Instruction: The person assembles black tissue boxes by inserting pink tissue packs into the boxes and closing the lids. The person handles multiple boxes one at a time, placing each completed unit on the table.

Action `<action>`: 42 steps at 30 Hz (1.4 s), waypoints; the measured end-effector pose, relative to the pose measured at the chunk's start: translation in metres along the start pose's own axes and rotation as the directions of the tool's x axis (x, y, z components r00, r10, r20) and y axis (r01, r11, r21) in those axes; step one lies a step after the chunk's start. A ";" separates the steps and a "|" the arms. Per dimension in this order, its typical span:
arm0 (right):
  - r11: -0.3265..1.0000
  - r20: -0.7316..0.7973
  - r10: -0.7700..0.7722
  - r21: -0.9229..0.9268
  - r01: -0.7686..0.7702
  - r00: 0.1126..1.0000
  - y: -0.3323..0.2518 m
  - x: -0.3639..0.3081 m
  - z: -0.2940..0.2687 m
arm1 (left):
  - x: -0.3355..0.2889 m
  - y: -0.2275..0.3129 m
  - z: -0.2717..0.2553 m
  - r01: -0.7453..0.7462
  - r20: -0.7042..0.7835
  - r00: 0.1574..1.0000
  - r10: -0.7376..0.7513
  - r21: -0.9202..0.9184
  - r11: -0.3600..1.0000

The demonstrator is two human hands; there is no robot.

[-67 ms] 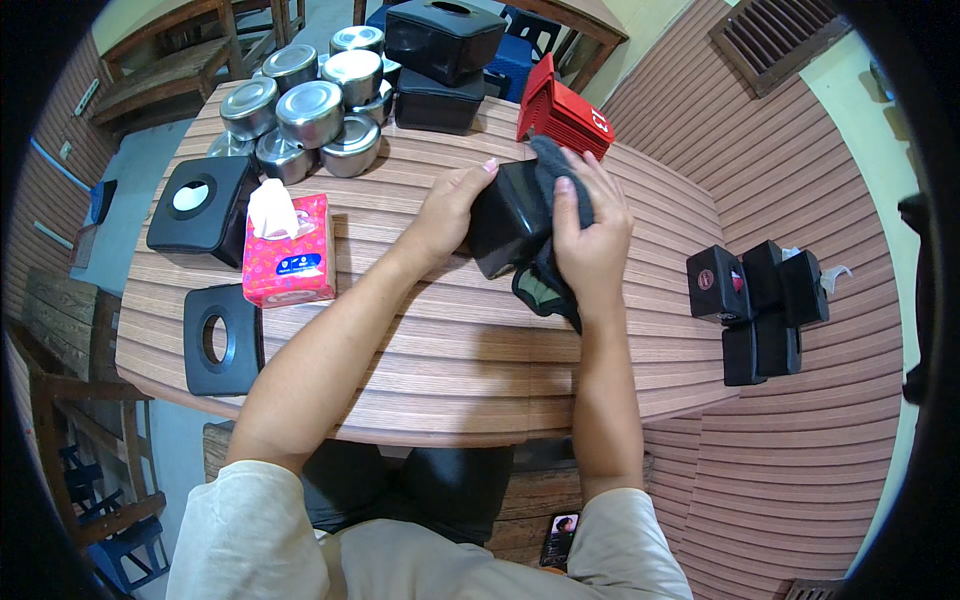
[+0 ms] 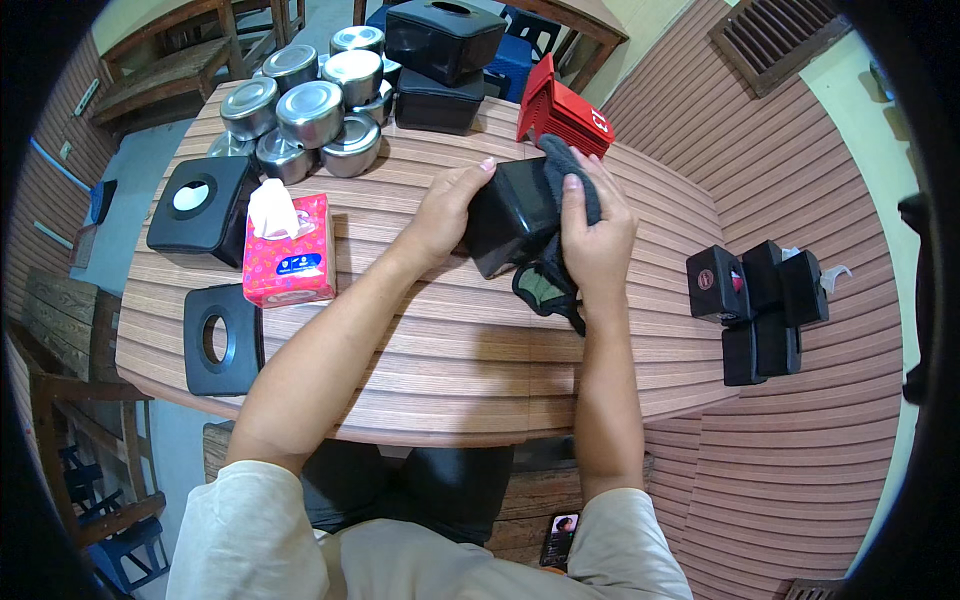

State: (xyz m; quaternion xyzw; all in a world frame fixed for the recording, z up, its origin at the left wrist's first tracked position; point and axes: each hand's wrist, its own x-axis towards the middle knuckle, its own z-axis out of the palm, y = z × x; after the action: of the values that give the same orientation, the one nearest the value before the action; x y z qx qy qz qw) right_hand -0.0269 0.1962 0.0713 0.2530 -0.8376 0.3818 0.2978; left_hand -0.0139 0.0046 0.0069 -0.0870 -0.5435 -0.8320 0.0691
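A glossy black tissue box cover (image 2: 510, 215) is held tilted over the wooden table, between my hands. Its left side is gripped by my left hand (image 2: 448, 212), thumb along the upper edge. My right hand (image 2: 597, 235) presses a dark grey cloth (image 2: 572, 178) against the right side of the cover. Part of the cloth, with a green patch, hangs down below the cover. To the left, a pink tissue pack (image 2: 288, 255) with a white tissue sticking out stands beside a black tissue box cover (image 2: 205, 210). A black lid with a round hole (image 2: 222, 340) lies nearer.
Several round metal tins (image 2: 310, 112) are stacked at the far left. Two black tissue boxes (image 2: 440, 100) stand one on another behind. Red folded stands (image 2: 565, 112) lean at the back right. Several black boxes (image 2: 758, 310) hang at the right wall. A phone (image 2: 560, 540) lies on the bench.
My right hand and the cloth have shifted slightly to the right along the cover's side. My left hand keeps its grip almost unmoved.
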 end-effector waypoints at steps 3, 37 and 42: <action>0.984 -0.011 0.149 0.097 -0.147 0.989 0.005 0.004 -0.004 | -0.003 0.003 -0.002 -0.021 0.062 0.998 0.023 -0.035 0.999; 0.993 0.234 -0.068 0.111 0.043 0.970 -0.001 -0.001 0.007 | 0.021 -0.015 -0.015 0.071 -0.417 0.908 -0.030 0.082 0.994; 0.991 0.276 0.039 0.113 -0.073 0.960 0.001 -0.003 0.004 | 0.017 -0.005 -0.027 -0.087 -0.254 0.917 0.308 0.626 0.775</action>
State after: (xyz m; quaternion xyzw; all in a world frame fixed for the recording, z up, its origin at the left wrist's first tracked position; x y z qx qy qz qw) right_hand -0.0266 0.1940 0.0663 0.2971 -0.8525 0.4021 0.1527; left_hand -0.0331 -0.0184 -0.0045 0.0283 -0.7466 -0.6052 0.2748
